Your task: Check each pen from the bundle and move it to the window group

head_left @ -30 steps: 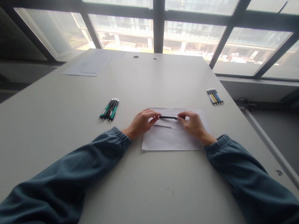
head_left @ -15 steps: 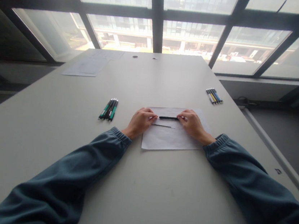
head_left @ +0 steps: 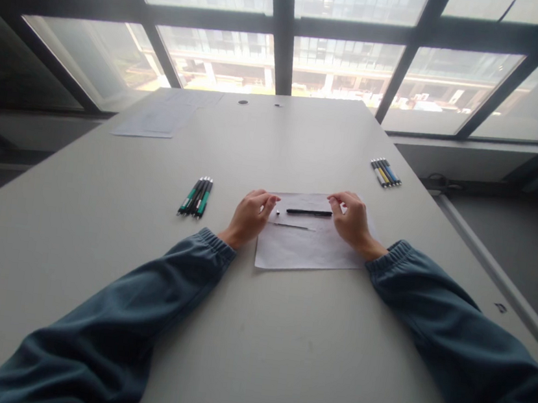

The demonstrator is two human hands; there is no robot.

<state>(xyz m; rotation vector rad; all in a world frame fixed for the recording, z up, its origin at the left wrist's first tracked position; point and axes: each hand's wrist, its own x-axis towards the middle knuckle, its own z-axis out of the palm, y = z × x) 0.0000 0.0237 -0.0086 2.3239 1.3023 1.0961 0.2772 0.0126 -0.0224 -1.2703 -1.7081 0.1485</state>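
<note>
A black pen barrel (head_left: 309, 212) lies flat on a white sheet of paper (head_left: 309, 249). A thin refill (head_left: 290, 226) lies just in front of it, and a tiny pen part (head_left: 277, 213) sits off its left end. My left hand (head_left: 250, 215) rests at the sheet's left edge with its fingers loosely curled, a short gap from the tiny part. My right hand (head_left: 352, 219) rests on the sheet with its fingertips right by the barrel's right end. Neither hand grips anything that I can see.
On the grey table (head_left: 253, 330), a bunch of green-and-black pens (head_left: 196, 196) lies to the left. Another bunch with blue and yellow pens (head_left: 386, 173) lies at the far right. More sheets (head_left: 162, 116) lie at the far left, under large windows.
Both hands held the ends of the black barrel. They have let go and drawn apart, leaving the barrel on the sheet. The tiny part now shows off its left end.
</note>
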